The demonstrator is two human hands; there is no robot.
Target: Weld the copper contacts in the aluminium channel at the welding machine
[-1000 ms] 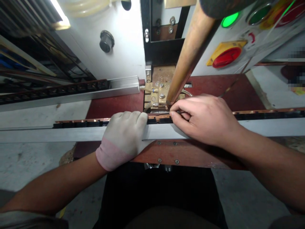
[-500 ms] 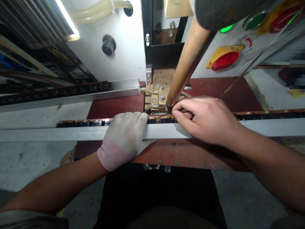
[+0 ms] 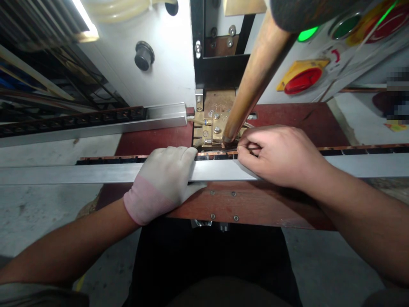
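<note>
My left hand (image 3: 164, 175), in a white glove with a pink cuff, is closed over a long aluminium channel (image 3: 220, 170), its thumb along the near side. A black strip with copper-coloured pieces (image 3: 108, 160) runs along the channel's far edge. Bare, my right hand (image 3: 275, 155) pinches a thin dark wire or rod (image 3: 254, 149) between thumb and index finger. It reaches left, close to the copper pieces; its tip is hard to make out. Just beyond stand a brass block (image 3: 217, 123) with bolts and a thick copper-coloured rod (image 3: 252, 81) slanting down to it.
Behind the hands rises a white machine panel (image 3: 169, 76) with a black knob (image 3: 144, 55). A red switch (image 3: 303, 81) is at right. Another channel (image 3: 166, 117) lies at back left. The channel crosses a red-brown work plate (image 3: 265, 204) with screws.
My right hand has shifted slightly right with the thin wire, whose tip no longer lies across the copper pieces. My left hand keeps its hold on the channel. The view has shifted a little.
</note>
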